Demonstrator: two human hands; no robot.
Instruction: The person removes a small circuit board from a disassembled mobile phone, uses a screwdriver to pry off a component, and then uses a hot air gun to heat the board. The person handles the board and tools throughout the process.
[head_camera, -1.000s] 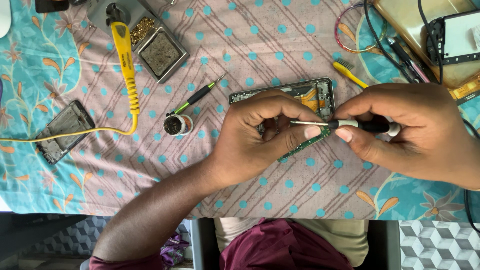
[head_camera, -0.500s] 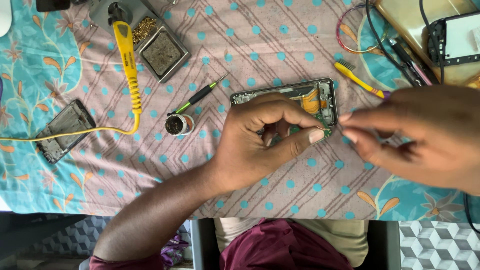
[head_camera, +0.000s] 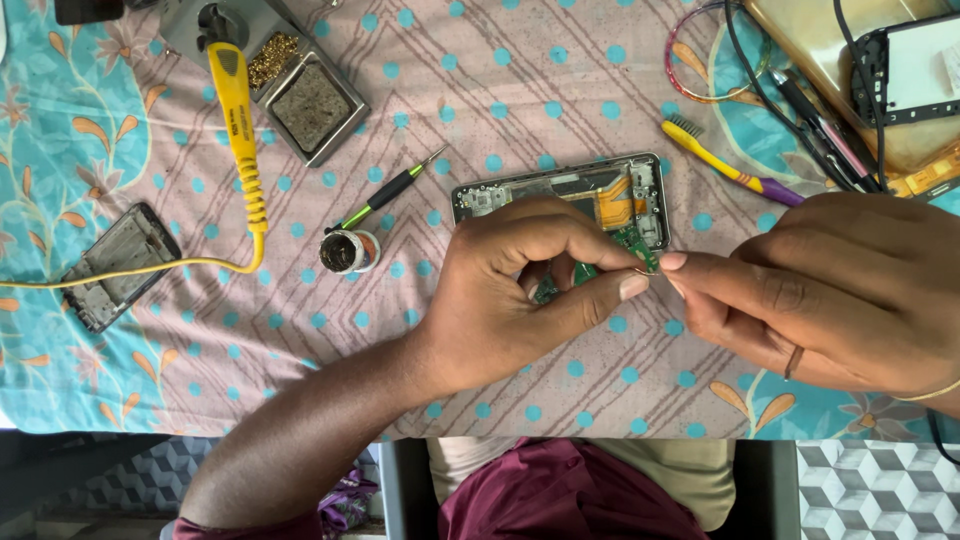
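Left hand pinches a small green circuit board btwn thumb & fingers, just over the opened phone frame on the cloth-covered surface. Right hand – fingertips pressed together at the board's edge; can't tell what they grip. Yellow soldering iron lies well left.

Left hand covers most of the green circuit board. Right hand cut by right edge. Item pinched between fingers too small to tell.
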